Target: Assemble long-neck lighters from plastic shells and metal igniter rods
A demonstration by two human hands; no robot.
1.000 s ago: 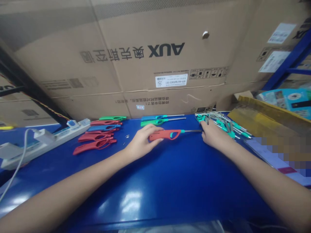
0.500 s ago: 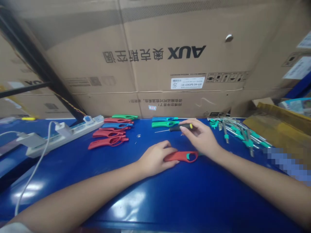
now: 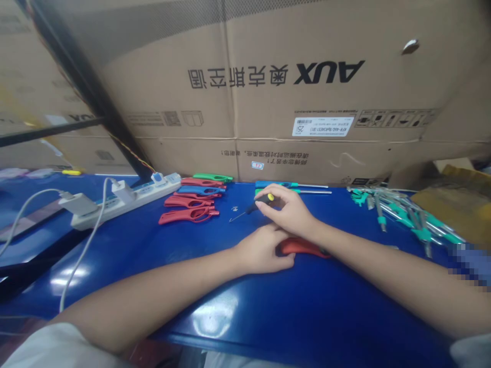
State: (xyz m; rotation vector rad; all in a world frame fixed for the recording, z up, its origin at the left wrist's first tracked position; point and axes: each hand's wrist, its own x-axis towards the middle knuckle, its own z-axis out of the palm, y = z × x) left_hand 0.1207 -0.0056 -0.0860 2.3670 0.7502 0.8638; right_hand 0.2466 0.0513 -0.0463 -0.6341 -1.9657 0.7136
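My right hand (image 3: 287, 207) is closed around a screwdriver (image 3: 258, 204) with a black handle and a yellow end. Its thin shaft slants down to the left, and the tip is near a few tiny screws (image 3: 235, 208) on the blue table. Below it, my left hand (image 3: 264, 250) grips a red lighter handle (image 3: 305, 247) against the tabletop. My right forearm hides the far end of that handle. Behind my hands are a blue lighter (image 3: 274, 184) and a partly covered green one, both with metal rods.
Several red, blue and green lighter casings (image 3: 190, 214) lie left of my hands. A white power strip (image 3: 126, 202) with chargers and a cable is farther left. Metal rods with green parts (image 3: 406, 214) are heaped at right. A large cardboard box (image 3: 268, 102) stands behind the table (image 3: 307, 306).
My right hand has moved left with the screwdriver, now over my left hand, its tip nearing the tiny screws. My left hand still holds the red handle. The view has shifted left.
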